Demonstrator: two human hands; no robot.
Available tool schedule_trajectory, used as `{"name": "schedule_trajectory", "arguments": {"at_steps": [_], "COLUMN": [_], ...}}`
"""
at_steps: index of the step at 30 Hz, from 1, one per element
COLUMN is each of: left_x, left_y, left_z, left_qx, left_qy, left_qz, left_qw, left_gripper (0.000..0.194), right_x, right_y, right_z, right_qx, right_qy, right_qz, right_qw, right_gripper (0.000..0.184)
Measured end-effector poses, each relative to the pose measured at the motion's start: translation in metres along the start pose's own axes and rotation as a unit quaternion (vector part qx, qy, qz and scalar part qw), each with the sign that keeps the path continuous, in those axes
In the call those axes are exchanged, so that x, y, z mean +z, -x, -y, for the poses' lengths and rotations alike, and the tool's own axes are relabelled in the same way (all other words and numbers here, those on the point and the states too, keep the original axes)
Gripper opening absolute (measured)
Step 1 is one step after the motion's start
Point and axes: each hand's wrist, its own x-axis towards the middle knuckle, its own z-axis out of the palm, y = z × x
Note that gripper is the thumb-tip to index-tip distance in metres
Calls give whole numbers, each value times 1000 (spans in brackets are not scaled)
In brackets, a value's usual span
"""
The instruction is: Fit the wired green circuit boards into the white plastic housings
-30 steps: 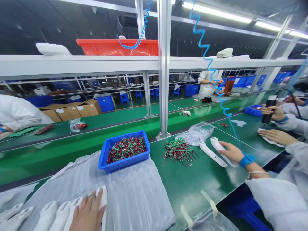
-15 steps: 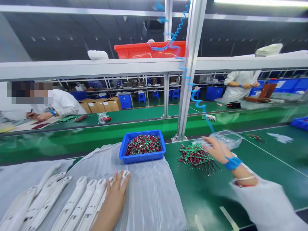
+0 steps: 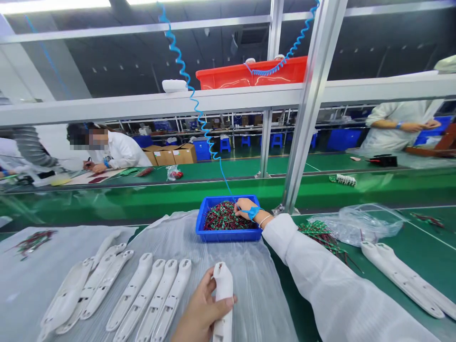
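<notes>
My left hand point(image 3: 204, 308) grips a white plastic housing shell point(image 3: 223, 285), its slotted end pointing away from me, above the plastic sheet. My right hand point(image 3: 244, 207) reaches into the blue tray point(image 3: 228, 236), its fingers curled down at the heap of small green circuit boards with dark red wires point(image 3: 223, 216). The fingertips are partly hidden, so what they pinch does not show. A blue wrist strap point(image 3: 252, 212) with a coiled cord circles my right wrist. Left of my left hand, several white housing shells point(image 3: 153, 299) lie in a row.
Translucent sheeting point(image 3: 249, 285) covers the bench before me. More wired boards point(image 3: 317, 232) lie under my right sleeve, near a clear plastic bag point(image 3: 370, 223). Two shells point(image 3: 402, 275) rest at right. A metal post point(image 3: 309, 114) rises behind the tray. Co-workers sit across the line.
My right hand has moved left from the loose boards into the blue tray. My left hand, earlier flat over the row, now grips a white shell. The view has shifted left.
</notes>
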Motion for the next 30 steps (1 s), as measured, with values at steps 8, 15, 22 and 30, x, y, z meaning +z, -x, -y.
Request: {"name": "schedule_trajectory", "arguments": {"at_steps": [8,15,22,30], "left_x": [54,54,43,37], "left_y": [-40,-78,-86,-93], "left_z": [-41,-10,-3,8], "left_qx": [-19,29,117,166], "left_qy": [97,97,50,-38], "left_qz": [23,-7,-38,-40], "left_qw": [995,995,991,985], "left_gripper": [28,31,50,42], "right_x": [-10,-24,-19,-4], "right_y": [9,39,90,111], "right_z": [-16,-23,11,30], "right_qx": [26,12,-63,-146], "right_qy": [-76,-75,-62,-88], "right_qz": [-73,-232,-238,-186], "right_qw": [994,970,967,968], "right_gripper": [21,23,16,21]}}
